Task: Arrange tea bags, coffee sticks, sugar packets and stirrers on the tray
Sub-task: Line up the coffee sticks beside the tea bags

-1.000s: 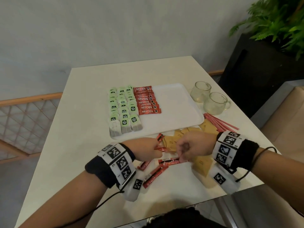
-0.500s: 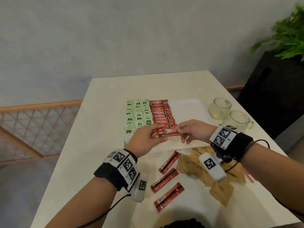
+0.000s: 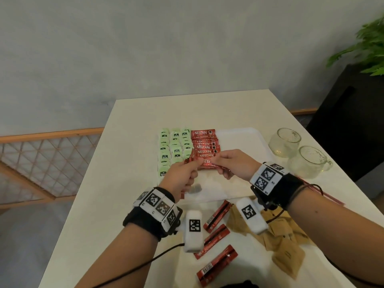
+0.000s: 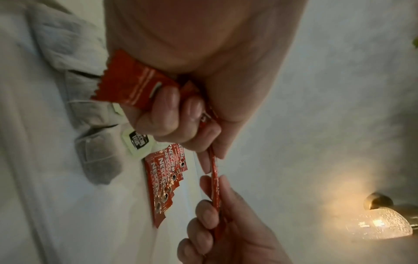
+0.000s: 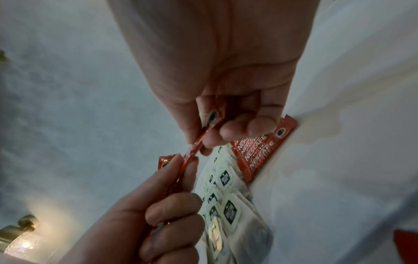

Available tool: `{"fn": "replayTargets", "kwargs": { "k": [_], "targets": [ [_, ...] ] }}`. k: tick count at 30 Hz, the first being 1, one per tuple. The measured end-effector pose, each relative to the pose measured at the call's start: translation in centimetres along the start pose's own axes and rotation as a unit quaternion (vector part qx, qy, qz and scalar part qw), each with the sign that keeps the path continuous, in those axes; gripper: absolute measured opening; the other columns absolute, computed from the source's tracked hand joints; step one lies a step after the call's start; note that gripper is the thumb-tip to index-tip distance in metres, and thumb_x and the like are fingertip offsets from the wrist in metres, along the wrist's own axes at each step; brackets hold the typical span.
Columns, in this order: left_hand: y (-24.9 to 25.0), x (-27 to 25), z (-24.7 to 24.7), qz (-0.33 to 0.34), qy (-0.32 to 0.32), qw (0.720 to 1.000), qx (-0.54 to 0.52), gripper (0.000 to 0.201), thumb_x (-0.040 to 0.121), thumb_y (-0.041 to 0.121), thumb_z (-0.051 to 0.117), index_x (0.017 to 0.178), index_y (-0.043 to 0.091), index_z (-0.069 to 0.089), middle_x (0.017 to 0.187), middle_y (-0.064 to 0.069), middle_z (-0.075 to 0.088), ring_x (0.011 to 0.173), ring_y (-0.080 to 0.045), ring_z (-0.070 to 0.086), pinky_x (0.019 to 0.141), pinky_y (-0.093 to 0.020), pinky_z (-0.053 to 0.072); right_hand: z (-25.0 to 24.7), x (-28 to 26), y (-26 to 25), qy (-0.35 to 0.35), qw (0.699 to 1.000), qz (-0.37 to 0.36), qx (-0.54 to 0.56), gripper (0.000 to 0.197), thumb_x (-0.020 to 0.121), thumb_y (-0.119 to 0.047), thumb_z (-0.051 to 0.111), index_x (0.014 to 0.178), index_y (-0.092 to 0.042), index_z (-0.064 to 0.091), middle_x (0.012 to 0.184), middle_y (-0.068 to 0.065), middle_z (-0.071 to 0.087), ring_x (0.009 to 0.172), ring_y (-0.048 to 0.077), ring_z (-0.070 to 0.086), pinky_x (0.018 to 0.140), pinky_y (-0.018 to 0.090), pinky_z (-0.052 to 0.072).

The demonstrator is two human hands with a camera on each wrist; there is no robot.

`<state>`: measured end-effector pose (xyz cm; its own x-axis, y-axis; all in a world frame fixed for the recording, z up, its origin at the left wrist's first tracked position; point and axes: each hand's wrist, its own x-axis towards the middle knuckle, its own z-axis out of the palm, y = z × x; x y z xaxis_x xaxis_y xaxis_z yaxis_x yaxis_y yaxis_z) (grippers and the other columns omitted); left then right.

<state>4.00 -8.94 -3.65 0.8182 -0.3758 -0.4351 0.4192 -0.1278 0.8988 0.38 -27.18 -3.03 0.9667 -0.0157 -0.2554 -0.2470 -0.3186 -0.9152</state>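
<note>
A white tray (image 3: pixel 243 138) carries rows of green-tagged tea bags (image 3: pixel 175 146) and a column of red coffee sticks (image 3: pixel 204 142). Over the near end of that column, my left hand (image 3: pixel 192 168) grips a couple of coffee sticks (image 4: pixel 126 87). My right hand (image 3: pixel 218 163) pinches the other end of one held stick (image 3: pixel 207 164), seen edge-on in the wrist views (image 4: pixel 214 178) (image 5: pixel 196 142). Loose coffee sticks (image 3: pixel 217 215) and brown sugar packets (image 3: pixel 280 240) lie on the table in front of the tray. Red stirrers (image 3: pixel 324 196) lie behind my right wrist.
Two glass cups (image 3: pixel 284 142) (image 3: pixel 309 161) stand right of the tray. The tray's right half is bare. A dark planter (image 3: pixel 353 121) with a fern stands beyond the table's right edge, and a wooden lattice rail (image 3: pixel 41 163) runs on the left.
Both hands rose from the loose pile at the table's front and carried coffee sticks up over the tray, close to the column of sticks there.
</note>
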Motion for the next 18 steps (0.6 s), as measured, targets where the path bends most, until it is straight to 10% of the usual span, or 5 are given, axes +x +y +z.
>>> {"fn": "replayTargets", "kwargs": {
  "k": [13,18],
  "targets": [
    [-0.71,0.29,0.39,0.048,0.054,0.997,-0.004,0.021,0.088,0.025,0.071,0.08,0.015,0.055,0.057,0.004,0.041,0.037,-0.004,0.031,0.035,-0.017,0.025,-0.35,0.65,0.58,0.101,0.995,-0.006,0.02,0.025,0.074,-0.028,0.082,0.076,-0.01,0.064,0.061,0.001,0.067,0.049,0.009,0.054,0.051,0.02,0.046],
    [-0.18,0.43,-0.14,0.038,0.048,0.998,-0.018,0.02,0.089,0.027,0.071,0.081,0.017,0.056,0.056,0.006,0.041,0.037,-0.004,0.029,0.035,-0.017,0.024,-0.73,0.7,0.11,0.093,0.992,-0.002,0.09,0.007,0.088,-0.013,0.068,0.088,-0.007,0.067,0.08,0.015,0.073,0.055,0.01,0.065,0.055,0.02,0.055]
  ]
}}
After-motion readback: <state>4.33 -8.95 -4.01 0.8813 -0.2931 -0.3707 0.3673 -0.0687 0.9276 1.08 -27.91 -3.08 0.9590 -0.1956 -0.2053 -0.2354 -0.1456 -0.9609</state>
